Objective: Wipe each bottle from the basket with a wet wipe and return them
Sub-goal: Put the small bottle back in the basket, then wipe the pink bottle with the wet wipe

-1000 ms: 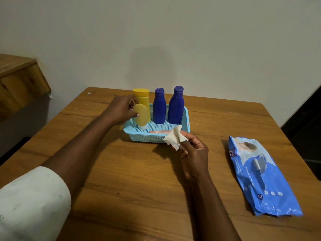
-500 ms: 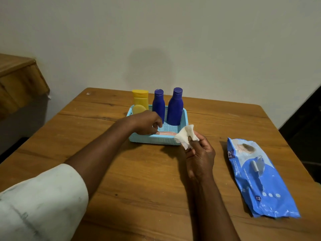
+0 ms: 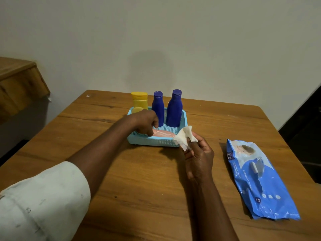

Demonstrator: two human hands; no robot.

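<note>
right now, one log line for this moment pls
left hand: reaching into basket onto pink tube | right hand: holds wet wipe | blue bottles: upright in basket

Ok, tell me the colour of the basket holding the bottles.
Light blue, a perforated plastic basket, seen in the head view.

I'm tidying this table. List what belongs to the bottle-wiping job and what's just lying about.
In the job:
basket
yellow bottle
yellow tube
two blue bottles
pink tube
wipe
wipe pack

Lying about:
wooden shelf
</note>
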